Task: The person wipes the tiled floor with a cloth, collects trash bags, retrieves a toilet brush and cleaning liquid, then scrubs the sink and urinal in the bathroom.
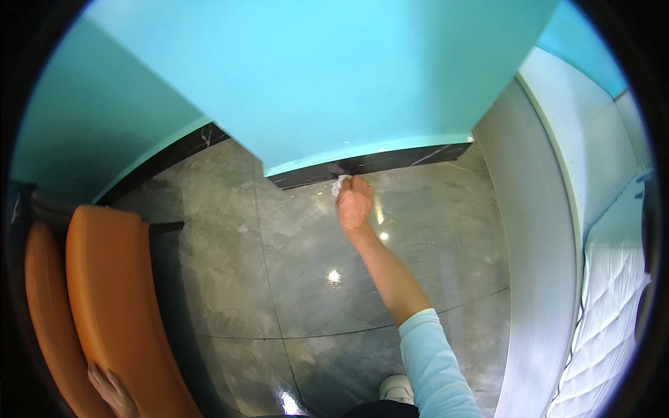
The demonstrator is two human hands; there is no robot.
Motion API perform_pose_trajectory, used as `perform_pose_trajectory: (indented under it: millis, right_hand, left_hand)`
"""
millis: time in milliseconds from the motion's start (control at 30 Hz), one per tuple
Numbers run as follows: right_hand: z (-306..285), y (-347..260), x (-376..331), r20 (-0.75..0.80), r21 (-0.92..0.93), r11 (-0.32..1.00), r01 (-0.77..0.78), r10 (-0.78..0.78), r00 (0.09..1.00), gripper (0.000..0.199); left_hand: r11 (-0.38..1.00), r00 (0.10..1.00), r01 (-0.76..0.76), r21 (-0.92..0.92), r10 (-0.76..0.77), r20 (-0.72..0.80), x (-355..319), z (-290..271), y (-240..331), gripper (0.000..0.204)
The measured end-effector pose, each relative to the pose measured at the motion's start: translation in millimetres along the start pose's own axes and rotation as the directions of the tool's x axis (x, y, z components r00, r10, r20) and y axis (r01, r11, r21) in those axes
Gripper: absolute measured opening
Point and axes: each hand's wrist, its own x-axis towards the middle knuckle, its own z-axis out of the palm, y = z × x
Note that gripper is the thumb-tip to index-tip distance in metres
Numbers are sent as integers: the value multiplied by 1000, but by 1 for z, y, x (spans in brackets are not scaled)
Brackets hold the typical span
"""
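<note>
Near frame centre, the right hand pinches a white wipe by the black marbled baseboard; lower left, the left hand touches an orange chair, grip unclear from here.

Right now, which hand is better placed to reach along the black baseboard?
Likely the right hand: it holds the white wad near the baseboard. The left hand rests on the orange seat, farther off.

Steep downward fisheye view, head-worn
</note>
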Motion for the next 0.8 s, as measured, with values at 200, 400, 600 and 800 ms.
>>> perform_pose_trajectory:
  millis: [200, 400, 600, 800]
  right_hand:
    - [1, -19, 0, 166, 323, 900, 292, -358, 919, 16]
    - [-4, -49, -1, 64, 211, 941, 265, -284, 957, 21]
    - [15, -134, 1, 343, 259, 846, 466, -531, 775, 29]
    - [91, -213, 57, 263, 74, 837, 542, -541, 799, 17]
  left_hand:
    - [995, 995, -98, 25, 98, -18, 5, -4, 1, 54]
    - [995, 994, -96, 14, 97, -46, 5, 1, -11, 56]
    - [974, 970, -226, -8, 224, -96, 62, 10, 30, 72]
    - [982, 977, -190, 6, 190, -93, 104, 16, 54, 79]
